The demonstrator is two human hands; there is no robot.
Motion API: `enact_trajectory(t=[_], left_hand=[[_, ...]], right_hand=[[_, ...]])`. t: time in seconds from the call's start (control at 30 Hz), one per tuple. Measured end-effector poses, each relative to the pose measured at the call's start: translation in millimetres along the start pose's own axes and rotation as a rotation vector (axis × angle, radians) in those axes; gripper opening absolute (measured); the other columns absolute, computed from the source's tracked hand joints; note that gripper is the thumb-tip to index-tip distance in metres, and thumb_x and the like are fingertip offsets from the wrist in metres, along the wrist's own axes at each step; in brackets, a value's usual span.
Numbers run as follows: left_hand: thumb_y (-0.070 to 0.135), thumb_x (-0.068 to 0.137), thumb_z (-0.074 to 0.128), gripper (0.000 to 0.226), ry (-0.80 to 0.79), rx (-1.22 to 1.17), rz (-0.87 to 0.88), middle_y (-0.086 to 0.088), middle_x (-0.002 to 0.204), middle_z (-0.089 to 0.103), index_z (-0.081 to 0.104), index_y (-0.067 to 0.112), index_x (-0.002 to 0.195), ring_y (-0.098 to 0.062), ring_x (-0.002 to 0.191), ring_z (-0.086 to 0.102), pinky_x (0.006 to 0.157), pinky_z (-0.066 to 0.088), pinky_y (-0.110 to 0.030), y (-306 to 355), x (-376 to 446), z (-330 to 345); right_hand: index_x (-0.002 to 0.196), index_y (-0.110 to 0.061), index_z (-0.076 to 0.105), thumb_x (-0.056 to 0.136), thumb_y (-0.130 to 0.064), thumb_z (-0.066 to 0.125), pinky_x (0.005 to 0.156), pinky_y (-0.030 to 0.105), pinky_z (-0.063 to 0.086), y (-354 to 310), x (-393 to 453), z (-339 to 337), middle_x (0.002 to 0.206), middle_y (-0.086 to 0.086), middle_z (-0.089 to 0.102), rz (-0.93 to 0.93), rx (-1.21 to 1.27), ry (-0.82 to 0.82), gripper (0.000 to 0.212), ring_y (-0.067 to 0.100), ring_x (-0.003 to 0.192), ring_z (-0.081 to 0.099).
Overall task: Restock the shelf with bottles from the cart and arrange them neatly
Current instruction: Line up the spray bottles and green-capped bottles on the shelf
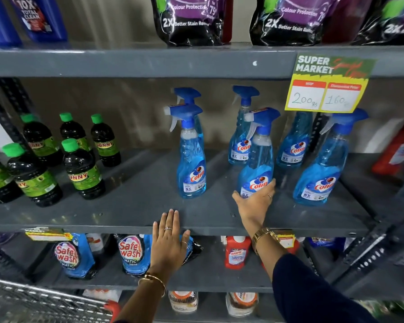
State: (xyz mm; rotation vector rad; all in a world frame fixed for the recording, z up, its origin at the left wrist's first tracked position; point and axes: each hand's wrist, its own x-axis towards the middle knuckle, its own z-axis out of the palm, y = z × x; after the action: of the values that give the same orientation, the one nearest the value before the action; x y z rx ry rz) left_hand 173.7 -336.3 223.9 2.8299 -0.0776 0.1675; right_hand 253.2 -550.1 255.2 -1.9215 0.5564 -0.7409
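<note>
The left grip point(170, 241) is held flat, palm down, fingers straight and together. The right grip point(254, 203) is extended further forward, thumb and fingers curled round the base of a spray bottle point(258, 159).

Right hand point(254, 201) is wrapped round the base of a blue Colin spray bottle point(258, 159) standing on the grey shelf point(126, 206), with 5 other spray bottles point(191, 164) beside and behind it. Left hand point(168, 241) is flat, fingers straight, at the shelf's front edge. Green-capped dark bottles point(84, 169) stand well off to its left, and a cart point(33, 304) corner shows below it.
</note>
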Motion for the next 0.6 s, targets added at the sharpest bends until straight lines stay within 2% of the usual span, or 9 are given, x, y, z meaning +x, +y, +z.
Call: enact_trajectory(t=[0.1,0.2,0.3,0.4,0.5,0.6], left_hand=[[0.043,0.098,0.020,0.063,-0.009,0.018,0.000,-0.004,0.160,-0.003,-0.003,0.013,0.148,-0.021,0.147,-0.007,0.119,-0.008,-0.037,0.8,-0.3,-1.2],[0.043,0.098,0.020,0.063,-0.010,0.031,0.007,-0.004,0.160,-0.003,-0.003,0.013,0.148,-0.022,0.148,-0.006,0.119,-0.008,-0.037,0.9,0.1,-2.0],[0.043,0.098,0.020,0.063,-0.013,0.028,0.007,-0.004,0.160,-0.002,-0.001,0.012,0.148,-0.022,0.148,-0.006,0.119,-0.008,-0.037,0.4,-0.3,-1.1],[0.044,0.097,0.021,0.064,-0.011,0.037,0.012,-0.005,0.160,0.000,0.001,0.012,0.148,-0.021,0.148,-0.004,0.119,-0.008,-0.037,-1.0,-0.4,-0.2],[0.045,0.097,0.021,0.065,-0.015,0.060,0.039,-0.005,0.160,-0.001,0.000,0.011,0.148,-0.021,0.148,-0.004,0.119,-0.007,-0.036,-5.7,-1.2,-0.1],[0.045,0.097,0.023,0.068,-0.023,0.054,0.055,-0.007,0.160,-0.004,-0.002,0.009,0.147,-0.022,0.148,-0.005,0.118,-0.009,-0.033,-14.4,-2.8,-2.0]], right_hand=[[0.144,-0.016,0.004,0.059,-0.028,0.084,0.098,0.047,0.049,1.5,-3.5,-3.5,0.139,0.018,0.033,-0.026,-0.012,-0.014,0.117,0.031,0.122,0.042],[0.145,-0.015,-0.002,0.060,-0.028,0.085,0.104,0.047,0.043,-0.4,-3.7,-7.4,0.144,0.019,0.025,-0.026,-0.011,-0.054,0.122,0.033,0.128,0.036],[0.145,-0.009,0.000,0.060,-0.041,0.083,0.109,0.050,0.034,-4.1,-13.8,-11.3,0.150,0.021,0.017,-0.057,-0.135,-0.004,0.122,0.037,0.136,0.026],[0.139,-0.003,0.023,0.065,-0.045,0.077,0.102,0.060,0.035,-13.9,-30.2,-11.7,0.145,0.024,0.034,-0.328,-0.426,0.123,0.100,0.042,0.132,0.033],[0.128,-0.011,0.039,0.073,-0.040,0.069,0.093,0.050,0.044,-32.1,-45.0,-2.5,0.136,0.016,0.051,-0.671,-0.515,0.154,0.069,0.032,0.122,0.038],[0.121,-0.011,0.045,0.072,-0.032,0.070,0.085,0.044,0.046,-50.9,-57.3,9.9,0.128,0.011,0.058,-0.737,-0.413,0.027,0.059,0.031,0.109,0.050]])
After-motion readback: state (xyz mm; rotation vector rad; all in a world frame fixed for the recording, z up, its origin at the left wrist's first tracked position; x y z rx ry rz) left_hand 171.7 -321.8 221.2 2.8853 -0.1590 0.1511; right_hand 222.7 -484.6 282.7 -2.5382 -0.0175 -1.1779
